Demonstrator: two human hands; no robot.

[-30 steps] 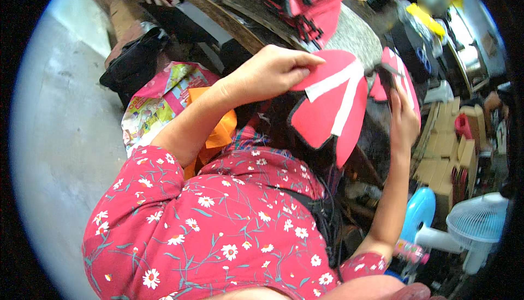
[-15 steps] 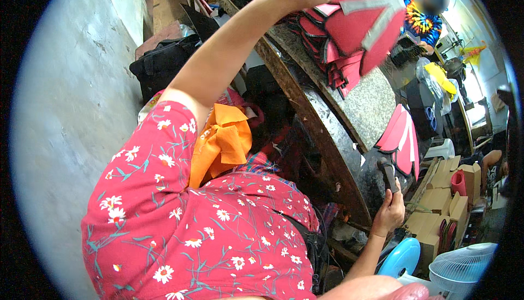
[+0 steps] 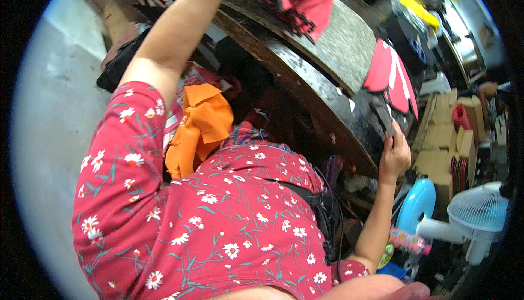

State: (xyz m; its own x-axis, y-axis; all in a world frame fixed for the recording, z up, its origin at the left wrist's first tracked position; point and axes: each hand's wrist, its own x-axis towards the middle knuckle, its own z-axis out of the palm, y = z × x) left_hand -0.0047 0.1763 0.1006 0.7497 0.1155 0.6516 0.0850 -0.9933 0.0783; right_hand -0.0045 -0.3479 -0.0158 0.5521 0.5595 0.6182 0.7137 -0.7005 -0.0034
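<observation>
My left forearm [image 3: 180, 27] reaches up past the top edge, where the hand itself is out of sight. Beyond it lies a pile of pink fabric pieces with black edging [image 3: 316, 8], cut off by the picture's edge. At the right, my right hand [image 3: 396, 155] is closed round a dark hammer-shaped tool [image 3: 383, 119] that points up and away. Just past the tool, pink panels with white strips [image 3: 377, 73] lie at the bench's right end.
The dark bench [image 3: 322, 103] carries a grey speckled slab [image 3: 349, 35]. Orange cloth [image 3: 204, 120] hangs at my waist. A blue and white fan [image 3: 475, 207] stands at lower right, below cardboard boxes [image 3: 436, 131]. A pale wall [image 3: 60, 136] rises at left.
The view has shifted, and my left hand, which was on a pink panel with grey strips, has gone out past the top edge. My right hand still holds the tool.
</observation>
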